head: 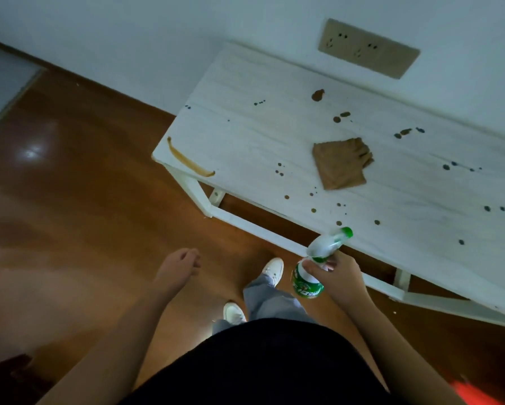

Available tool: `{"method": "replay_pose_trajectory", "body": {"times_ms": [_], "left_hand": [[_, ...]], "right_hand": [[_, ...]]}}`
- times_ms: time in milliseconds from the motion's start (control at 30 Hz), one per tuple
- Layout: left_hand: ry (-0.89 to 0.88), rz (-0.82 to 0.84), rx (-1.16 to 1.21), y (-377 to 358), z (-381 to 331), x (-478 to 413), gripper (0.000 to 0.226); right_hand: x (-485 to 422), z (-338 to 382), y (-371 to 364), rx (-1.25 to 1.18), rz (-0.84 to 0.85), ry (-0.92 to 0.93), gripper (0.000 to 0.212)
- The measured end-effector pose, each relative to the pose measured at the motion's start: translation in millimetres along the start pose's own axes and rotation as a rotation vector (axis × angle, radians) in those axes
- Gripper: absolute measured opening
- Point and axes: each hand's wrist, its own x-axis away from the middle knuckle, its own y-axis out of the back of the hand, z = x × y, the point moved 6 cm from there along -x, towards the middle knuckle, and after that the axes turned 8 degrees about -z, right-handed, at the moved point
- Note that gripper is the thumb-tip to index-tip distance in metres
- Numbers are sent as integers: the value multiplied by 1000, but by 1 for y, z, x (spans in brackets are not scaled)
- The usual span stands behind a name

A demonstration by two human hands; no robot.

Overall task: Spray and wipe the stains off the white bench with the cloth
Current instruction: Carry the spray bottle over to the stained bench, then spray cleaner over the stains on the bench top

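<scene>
The brown cloth [341, 163] lay folded flat near the middle of the white table [245, 135], with one frayed corner turned toward the wall [157, 33]. Neither hand touched it; it sat well beyond both, up the tabletop. Stains ringed it: a brown blob [317, 95] toward the wall, dark specks [279, 169] just to its left, more dots scattered out to the right, and a long brown streak [187, 160] running along the table's left end.

And there was the spray bottle [315, 267], green and white, gripped in the right hand [337, 280]! The fingers were wrapped tight around its neck, the thumb across the front, and the green-tipped nozzle pointed up over the table's near edge. That hand hovered at the near rim, with the cloth well apart from it, farther in toward the wall.

The left hand [178, 270] hung loose over the wooden floor [84, 185], fingers curled softly inward, holding nothing, off to the left of the table and well away from the cloth.

Below, white shoes [273, 270] and grey trousers [270, 299] stood just before the table's frame. A beige wall socket [368, 48] sat on the wall above the tabletop.
</scene>
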Motion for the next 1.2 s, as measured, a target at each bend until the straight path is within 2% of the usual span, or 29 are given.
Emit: {"method": "replay_pose_trajectory", "body": {"times_ms": [100,200,367,500,667,833,933,1067,1200], "left_hand": [[-124,46,-99,-3,-52,-7,31],[-230,7,-168,-1,-97,-24,32],[-359,-46,-261,-3,-169,-56,31],[-475,-60,-371,-8,-220,-82,27],[-677,-42,-523,-23,-269,-115,42],[-922,70,-760,-52,-304,-146,50],[-1005,125,-870,-69,-315,-165,53],[-1106,169,-941,-84,-319,-179,53],[-1080,245,-1003,-90,-305,-190,65]], "right_hand": [[-35,36,6,-76,-9,18,43],[-70,79,17,-142,-4,102,52],[-114,143,41,-207,-14,188,41],[-141,166,52,-227,-62,185,38],[-160,154,50,-327,-125,50,41],[-164,137,53,-410,-207,-150,32],[-166,124,49,-489,-267,-260,31],[-165,113,41,-714,-338,-413,46],[-159,109,31,-969,-376,-478,60]]}}
